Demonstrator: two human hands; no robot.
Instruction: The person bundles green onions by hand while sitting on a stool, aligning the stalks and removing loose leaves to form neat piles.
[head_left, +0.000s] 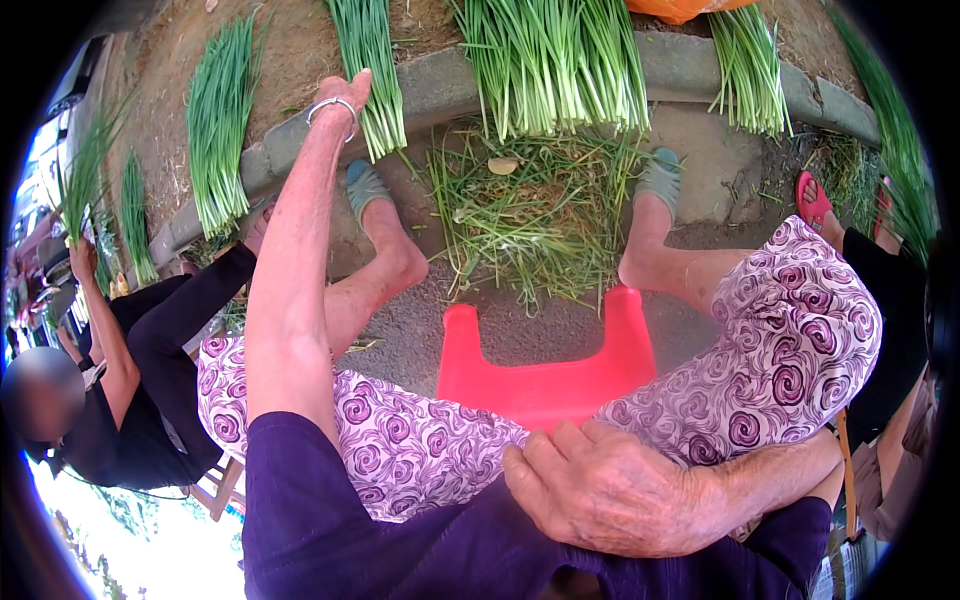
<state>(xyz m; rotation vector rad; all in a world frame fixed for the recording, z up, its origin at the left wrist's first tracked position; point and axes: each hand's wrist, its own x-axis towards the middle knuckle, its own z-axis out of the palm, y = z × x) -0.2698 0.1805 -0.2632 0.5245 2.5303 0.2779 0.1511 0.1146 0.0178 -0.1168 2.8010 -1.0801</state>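
My left hand (pixel 343 95) reaches forward, a bracelet on its wrist, to the edge of a bundle of green chives (pixel 378 105) lying on the kerb. Its thumb side touches or nearly touches the stalks; the fingers are mostly hidden. My right hand (pixel 610 490) rests on my lap, back upward, its fingers curled in, and no object shows in it. Straight ahead lies a wide bundle of chives (pixel 560 75) with pale cut ends toward me. Another bundle (pixel 222 130) is to the left, and a smaller one (pixel 748 75) to the right.
Loose trimmings (pixel 530 215) are heaped on the ground between my feet. A low pink plastic stool (pixel 540 385) stands before my lap. At left a seated person (pixel 130 400) holds up chives (pixel 85 195). Another person's red sandal (pixel 813 200) shows at right. An orange bag (pixel 680 8) sits beyond the kerb (pixel 680 70).
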